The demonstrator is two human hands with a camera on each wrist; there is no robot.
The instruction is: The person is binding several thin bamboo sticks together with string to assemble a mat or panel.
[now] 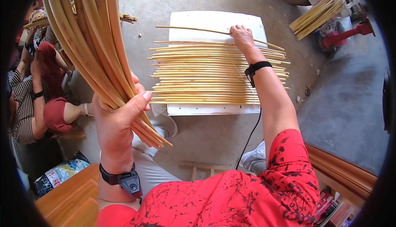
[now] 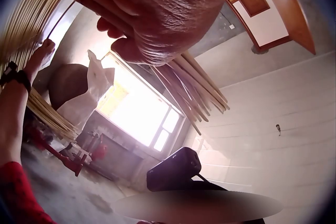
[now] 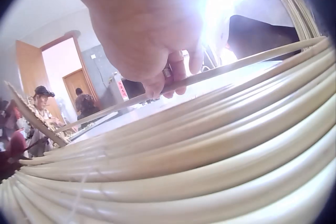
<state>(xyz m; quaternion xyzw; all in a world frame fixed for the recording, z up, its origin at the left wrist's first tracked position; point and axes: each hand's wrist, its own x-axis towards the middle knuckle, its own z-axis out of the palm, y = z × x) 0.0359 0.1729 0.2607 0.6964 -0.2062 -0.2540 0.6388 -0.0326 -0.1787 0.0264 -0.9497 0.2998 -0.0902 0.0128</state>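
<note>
My left hand (image 1: pixel 117 122) grips a thick bundle of long yellowish stalks (image 1: pixel 88 41), raised in front of me on the left. Their short ends stick out below the fist, and in the left wrist view the stalks (image 2: pixel 191 85) pass through the curled fingers. Over the far part of a white board (image 1: pixel 216 17), my right hand (image 1: pixel 244 38) pinches a single stalk (image 1: pixel 187 28). The right wrist view has this stalk (image 3: pixel 220 70) running beneath the fingertips. Nearer to me, many stalks (image 1: pixel 198 76) lie side by side across the board, with thin thread crossing them.
Another stalk bundle (image 1: pixel 317 16) lies at the back right, near a red metal object (image 1: pixel 350 33). A black cable (image 1: pixel 250 138) runs down from the board's near edge. Other people sit at the left, one in a striped top (image 1: pixel 22 117). A low wooden frame (image 1: pixel 202 165) stands close to my legs.
</note>
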